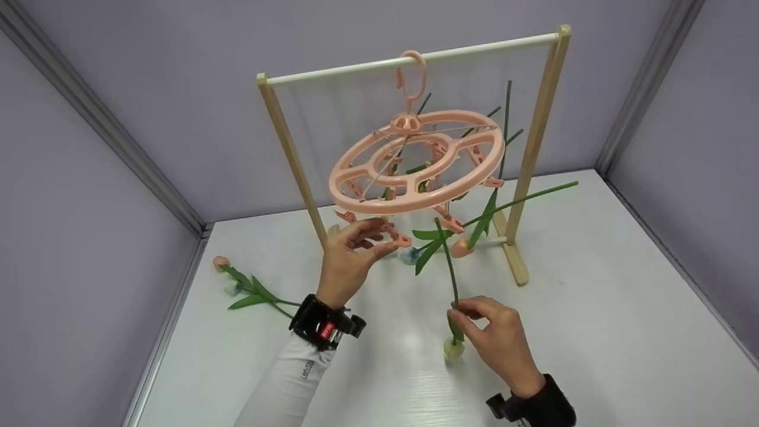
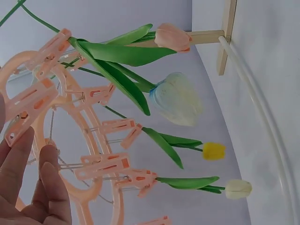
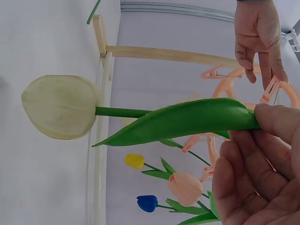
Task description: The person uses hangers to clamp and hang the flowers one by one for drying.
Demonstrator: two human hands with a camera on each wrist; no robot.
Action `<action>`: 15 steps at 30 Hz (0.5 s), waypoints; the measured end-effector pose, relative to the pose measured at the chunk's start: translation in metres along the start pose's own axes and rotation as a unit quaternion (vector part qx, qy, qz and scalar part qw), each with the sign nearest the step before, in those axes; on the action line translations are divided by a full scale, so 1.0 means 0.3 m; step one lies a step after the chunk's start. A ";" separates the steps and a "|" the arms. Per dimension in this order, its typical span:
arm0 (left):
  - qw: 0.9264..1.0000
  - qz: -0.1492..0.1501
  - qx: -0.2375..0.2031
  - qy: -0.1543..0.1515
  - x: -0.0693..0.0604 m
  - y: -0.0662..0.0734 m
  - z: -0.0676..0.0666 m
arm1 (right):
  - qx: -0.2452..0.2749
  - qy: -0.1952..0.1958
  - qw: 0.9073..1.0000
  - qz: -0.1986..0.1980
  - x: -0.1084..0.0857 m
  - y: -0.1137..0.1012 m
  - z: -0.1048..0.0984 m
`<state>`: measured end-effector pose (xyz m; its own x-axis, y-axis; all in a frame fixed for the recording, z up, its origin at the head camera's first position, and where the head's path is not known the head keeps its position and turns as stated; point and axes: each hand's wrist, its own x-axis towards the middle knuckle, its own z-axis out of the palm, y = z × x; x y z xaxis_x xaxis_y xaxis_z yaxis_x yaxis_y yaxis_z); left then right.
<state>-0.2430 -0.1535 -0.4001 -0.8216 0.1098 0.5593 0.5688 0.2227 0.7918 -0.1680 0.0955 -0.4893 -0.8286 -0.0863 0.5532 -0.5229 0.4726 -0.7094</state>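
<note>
A pink round clip hanger (image 1: 409, 201) hangs by its hook from the rack's white bar. At its front left edge my left hand (image 1: 347, 264) pinches a pink clip (image 1: 400, 238), seen larger as a clip (image 2: 32, 110) in the left wrist view. Lower right, my right hand (image 1: 498, 341) pinches the stem of a white tulip (image 1: 453, 348), its bloom down and stem up. The right wrist view shows that white bloom (image 3: 60, 107) and its green leaf (image 3: 183, 123) beside the fingers. Other clips hold tulips, among them a yellow one (image 2: 213, 151) and a light blue one (image 2: 177, 99).
Two tulips, one with a peach bloom (image 1: 221, 262), lie on the white table (image 1: 195, 350) at the left. The rack's wooden post (image 1: 539, 124) and foot (image 1: 514, 255) stand at the right. A blue tulip (image 3: 147, 203) hangs among the others.
</note>
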 end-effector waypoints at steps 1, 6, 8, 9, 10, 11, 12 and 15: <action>1.000 -0.002 0.010 0.003 -0.005 0.005 0.005 | 0.000 0.000 1.000 0.003 0.001 0.002 -0.002; 0.998 0.008 0.055 0.000 -0.020 0.029 0.037 | -0.002 0.000 1.000 0.019 0.007 0.012 -0.012; 0.998 0.017 0.063 -0.007 -0.022 0.032 0.054 | -0.002 0.002 1.000 0.023 0.011 0.016 -0.015; 0.998 0.019 0.063 -0.010 -0.023 0.034 0.064 | -0.003 0.003 1.000 0.023 0.013 0.017 -0.016; 0.998 0.019 0.057 -0.013 -0.024 0.034 0.075 | -0.002 0.004 1.000 0.022 0.016 0.018 -0.018; 0.998 0.022 0.055 -0.012 -0.025 0.035 0.086 | -0.003 0.006 1.000 0.022 0.019 0.020 -0.019; 0.998 0.023 0.053 -0.011 -0.025 0.034 0.098 | -0.003 0.008 1.000 0.021 0.023 0.021 -0.022; 0.999 0.024 0.039 -0.008 -0.029 0.038 0.140 | -0.003 0.013 1.000 0.018 0.037 0.026 -0.031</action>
<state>-0.2311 -0.1113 -0.4063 -0.7947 0.1368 0.5914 0.6028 0.2914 0.7427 -0.1793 0.1063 -0.4846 -0.8408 -0.0460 0.5394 -0.4921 0.4801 -0.7262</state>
